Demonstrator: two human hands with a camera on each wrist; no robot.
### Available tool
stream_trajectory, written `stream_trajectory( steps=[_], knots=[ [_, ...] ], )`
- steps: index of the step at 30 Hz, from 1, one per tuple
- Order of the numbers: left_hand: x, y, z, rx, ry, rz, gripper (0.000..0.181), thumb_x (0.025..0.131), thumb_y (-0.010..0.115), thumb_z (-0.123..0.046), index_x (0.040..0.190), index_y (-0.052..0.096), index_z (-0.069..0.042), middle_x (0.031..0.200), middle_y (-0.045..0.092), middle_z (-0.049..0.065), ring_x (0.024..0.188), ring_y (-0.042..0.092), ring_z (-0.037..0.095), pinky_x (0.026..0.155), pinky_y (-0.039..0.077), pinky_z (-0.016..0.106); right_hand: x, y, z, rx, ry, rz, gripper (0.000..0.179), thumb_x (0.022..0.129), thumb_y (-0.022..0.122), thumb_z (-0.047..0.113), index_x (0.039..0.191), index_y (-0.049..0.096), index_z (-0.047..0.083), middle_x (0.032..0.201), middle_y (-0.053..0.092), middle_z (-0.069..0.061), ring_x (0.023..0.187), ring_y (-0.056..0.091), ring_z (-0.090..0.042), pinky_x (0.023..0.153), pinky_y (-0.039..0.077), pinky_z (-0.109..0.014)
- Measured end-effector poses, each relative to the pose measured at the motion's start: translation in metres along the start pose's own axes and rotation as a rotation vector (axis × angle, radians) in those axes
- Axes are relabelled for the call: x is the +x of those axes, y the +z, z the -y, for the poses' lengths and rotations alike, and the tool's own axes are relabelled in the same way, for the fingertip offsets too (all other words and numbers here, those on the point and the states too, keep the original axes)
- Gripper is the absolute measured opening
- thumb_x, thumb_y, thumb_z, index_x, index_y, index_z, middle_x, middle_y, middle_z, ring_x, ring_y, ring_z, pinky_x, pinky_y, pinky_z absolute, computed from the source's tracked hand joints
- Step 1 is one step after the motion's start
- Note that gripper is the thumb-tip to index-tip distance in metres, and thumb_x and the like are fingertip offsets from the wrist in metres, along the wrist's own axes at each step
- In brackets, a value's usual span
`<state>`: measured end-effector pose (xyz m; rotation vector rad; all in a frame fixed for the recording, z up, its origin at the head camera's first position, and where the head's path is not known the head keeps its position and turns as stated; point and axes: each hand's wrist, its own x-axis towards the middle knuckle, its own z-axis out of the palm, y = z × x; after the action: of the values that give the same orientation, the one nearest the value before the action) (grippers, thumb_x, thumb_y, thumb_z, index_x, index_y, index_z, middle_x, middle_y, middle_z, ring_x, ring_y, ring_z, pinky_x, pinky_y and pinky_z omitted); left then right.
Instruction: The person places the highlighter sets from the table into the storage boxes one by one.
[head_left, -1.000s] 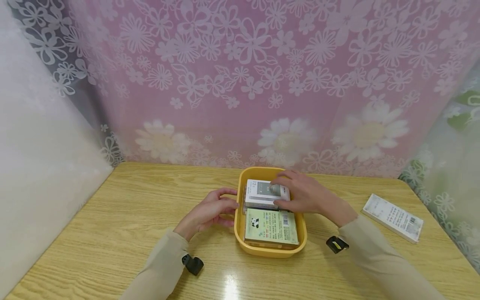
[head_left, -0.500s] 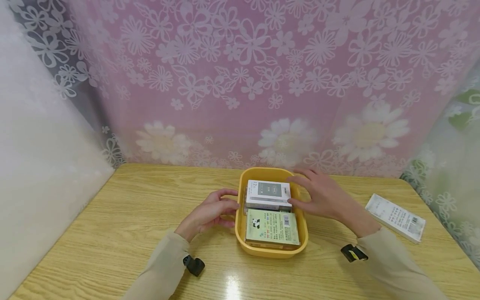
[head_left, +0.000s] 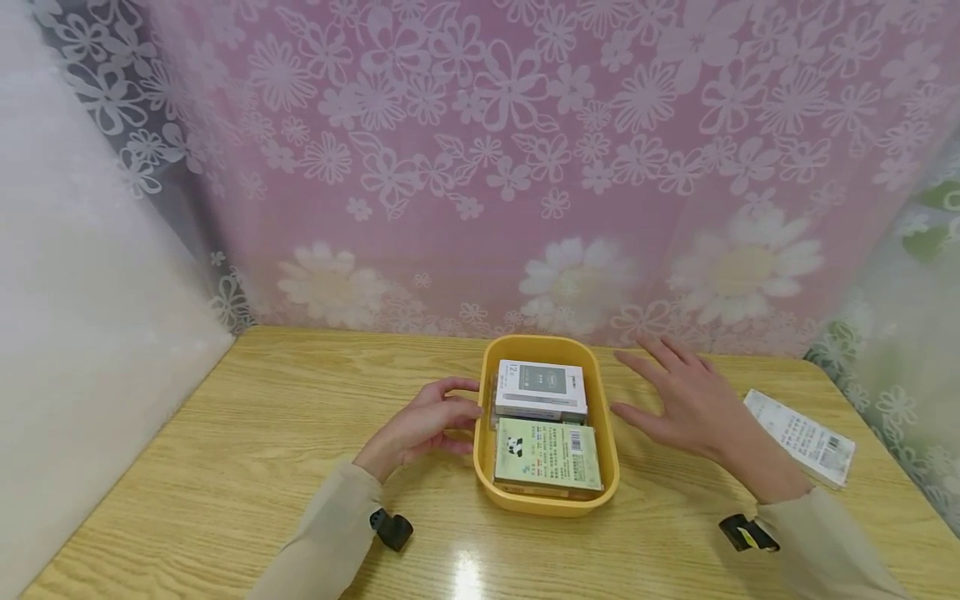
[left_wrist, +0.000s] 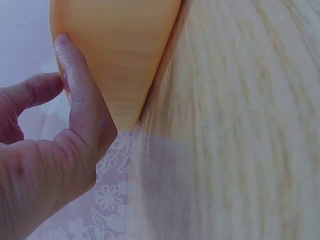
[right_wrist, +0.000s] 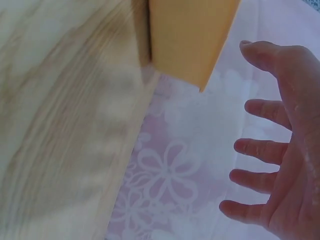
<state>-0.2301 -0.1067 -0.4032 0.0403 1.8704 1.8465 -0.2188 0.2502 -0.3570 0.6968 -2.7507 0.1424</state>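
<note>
A yellow plastic basket [head_left: 544,506] stands on the table, holding small boxes. Toward its back lies a white box [head_left: 542,388] with a grey panel, on top of something mostly hidden beneath it. In front of that is a pale green box [head_left: 551,454] with a panda picture. My left hand [head_left: 423,422] touches the basket's left side, fingertips right at the rim; the left wrist view shows the thumb [left_wrist: 75,75] lying along the outer wall. Off the basket's right side, my right hand [head_left: 686,404] hovers with spread fingers and an empty palm.
A flat white box [head_left: 802,435] with printed text and a barcode lies at the table's right, partly behind the right forearm. The wooden table [head_left: 315,392] ends at the back against a pink flowered curtain [head_left: 480,183].
My right hand has let go of the white box in the basket and moved out to the right, past the rim. My left hand has stayed at the basket's left side.
</note>
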Motion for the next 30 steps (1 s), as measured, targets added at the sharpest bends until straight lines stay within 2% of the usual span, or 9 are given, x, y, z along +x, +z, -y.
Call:
stream_trajectory(
  steps=[6, 9, 18, 30],
  knots=[
    [0.002, 0.001, 0.0, -0.001, 0.005, 0.001, 0.052, 0.098, 0.061, -0.014, 0.146, 0.044, -0.005, 0.13, 0.062, 0.018, 0.096, 0.069, 0.019, 0.069, 0.064, 0.032, -0.013, 0.001, -0.011, -0.061, 0.03, -0.047, 0.074, 0.086, 0.072, 0.059, 0.145, 0.057, 0.018, 0.152, 0.049, -0.021, 0.135, 0.046, -0.052, 0.094, 0.045, -0.075],
    [0.001, 0.001, 0.0, -0.002, 0.014, 0.009, 0.053, 0.098, 0.061, -0.013, 0.147, 0.044, -0.004, 0.13, 0.062, 0.019, 0.096, 0.069, 0.019, 0.068, 0.064, 0.031, -0.019, 0.003, -0.017, -0.08, 0.062, -0.043, 0.076, 0.086, 0.071, 0.062, 0.145, 0.056, 0.017, 0.151, 0.05, -0.023, 0.134, 0.048, -0.053, 0.092, 0.046, -0.075],
    [0.0, 0.0, 0.001, 0.001, 0.016, 0.016, 0.053, 0.098, 0.061, -0.014, 0.146, 0.043, -0.004, 0.128, 0.065, 0.02, 0.096, 0.07, 0.019, 0.069, 0.064, 0.032, -0.037, 0.007, -0.035, -0.081, 0.173, 0.042, 0.082, 0.087, 0.065, 0.07, 0.149, 0.053, 0.017, 0.155, 0.045, -0.025, 0.135, 0.044, -0.055, 0.087, 0.044, -0.08],
    [0.0, 0.0, 0.001, 0.004, 0.02, 0.022, 0.051, 0.098, 0.061, -0.013, 0.145, 0.044, -0.004, 0.127, 0.066, 0.02, 0.095, 0.07, 0.019, 0.069, 0.064, 0.032, -0.054, 0.009, -0.061, -0.075, 0.252, 0.113, 0.088, 0.089, 0.059, 0.074, 0.151, 0.049, 0.013, 0.155, 0.042, -0.029, 0.131, 0.043, -0.06, 0.081, 0.043, -0.083]
  ],
)
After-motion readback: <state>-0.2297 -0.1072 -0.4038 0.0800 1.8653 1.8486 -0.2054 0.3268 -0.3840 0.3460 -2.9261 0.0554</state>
